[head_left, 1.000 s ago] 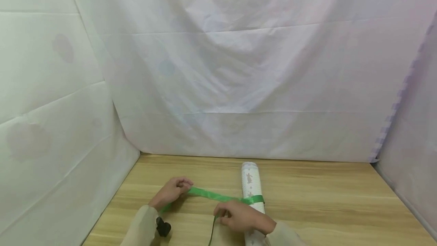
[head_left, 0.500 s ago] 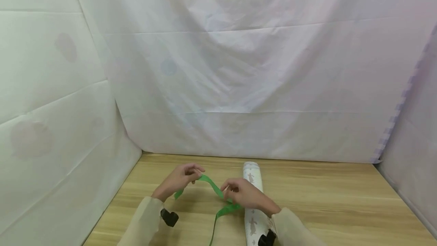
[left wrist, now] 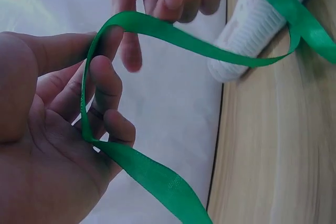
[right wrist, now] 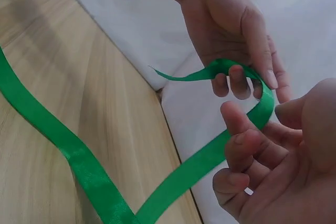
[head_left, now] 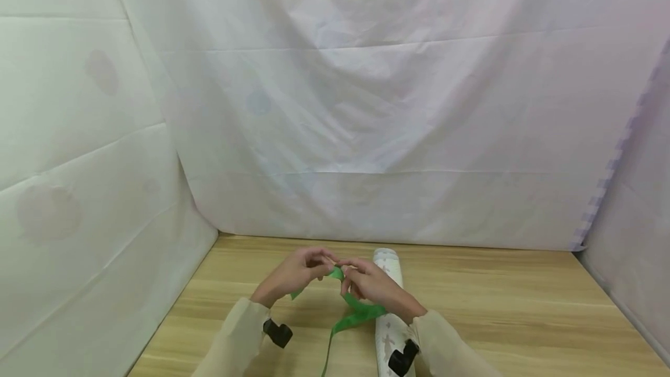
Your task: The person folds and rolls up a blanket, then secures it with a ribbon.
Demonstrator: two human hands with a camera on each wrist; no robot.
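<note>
A white, patterned roll (head_left: 387, 339) lies lengthwise on the table. A green ribbon (head_left: 352, 322) passes round it; one length runs toward the front edge, the other rises to the hands. My left hand (head_left: 293, 275) pinches this raised length between thumb and index finger. In the left wrist view the ribbon (left wrist: 210, 51) arches over those fingertips, and its tail hangs across the palm. My right hand (head_left: 374, 284) is close beside the left, its fingers loosely bent at the ribbon loop. The right wrist view shows its thumb (right wrist: 290, 113) apart from its other fingers.
The wood-grain table (head_left: 497, 307) extends to both sides of the roll. White cloth (head_left: 366, 132) hangs behind it and along the sides. A small black device (head_left: 277, 333) sits on the left wrist, another (head_left: 403, 358) on the right.
My left hand has moved right and slightly up with the ribbon, bringing the hands together. My right hand has risen from low by the roll. The ribbon between hand and roll has slackened.
</note>
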